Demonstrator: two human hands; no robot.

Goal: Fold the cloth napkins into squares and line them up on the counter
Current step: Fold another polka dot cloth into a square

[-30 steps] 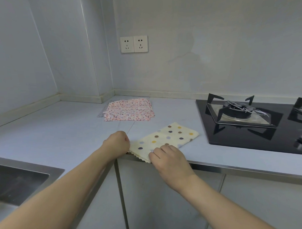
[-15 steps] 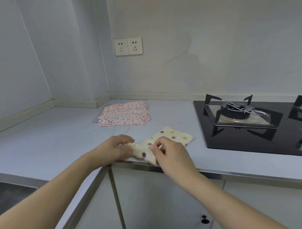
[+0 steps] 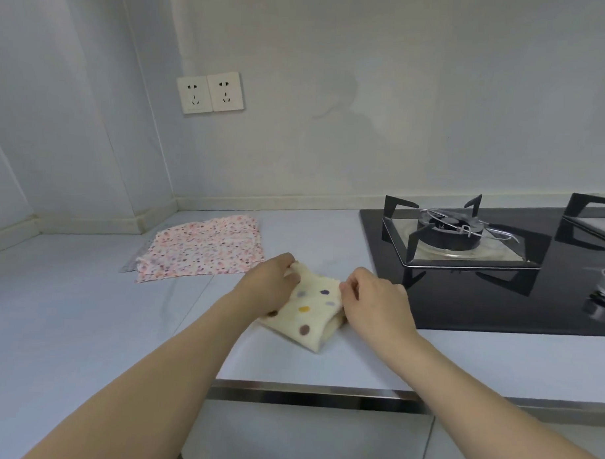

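Your left hand was curled, and its fingers pinched the far left corner of the dotted napkin. Your right hand was curled too, and it pinched the far right corner of the same napkin. Both hands held the cloth at its far edge, one on each side, with the dots showing between them. The dotted napkin lay folded over on the surface, with its near corner pointing at you. It sat in front of you, back from the front edge.

There were two napkins in all. The second one, the flowery pink napkin, lay flat and spread out farther back and to the left, near the corner of the wall. It was well apart from the dotted one and neither hand touched it. A bit of grey stuck out from under its left edge, but you could not tell what that was.

The black stove top sat just to the right of your right hand. One burner with its black stand was in full view, and part of another showed at the far right edge. Two white wall sockets sat side by side on the wall above the pink napkin.
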